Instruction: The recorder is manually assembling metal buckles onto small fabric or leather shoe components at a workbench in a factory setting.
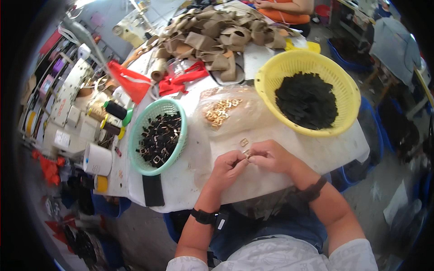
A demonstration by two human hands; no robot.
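My left hand [226,169] and my right hand [272,156] meet over the near part of the white table. Their fingertips pinch together on a small gold-coloured piece [247,154], mostly hidden by the fingers. Just beyond them lies a loose square gold buckle [244,142]. Farther off, a clear plastic bag [257,109] spreads over the table with a heap of gold buckles [221,112] on it. A mint-green basket [182,131] to the left holds black strips fitted with buckles. To the right, a yellow basket [350,97] contains a pile of black pieces.
Brown cut pieces [217,34] are heaped at the table's far end, with red fabric [183,79] nearer. A sewing machine [70,99] and thread cones [115,113] stand left. A black flat piece [153,189] overhangs the near edge. Another person [289,10] is at the far side.
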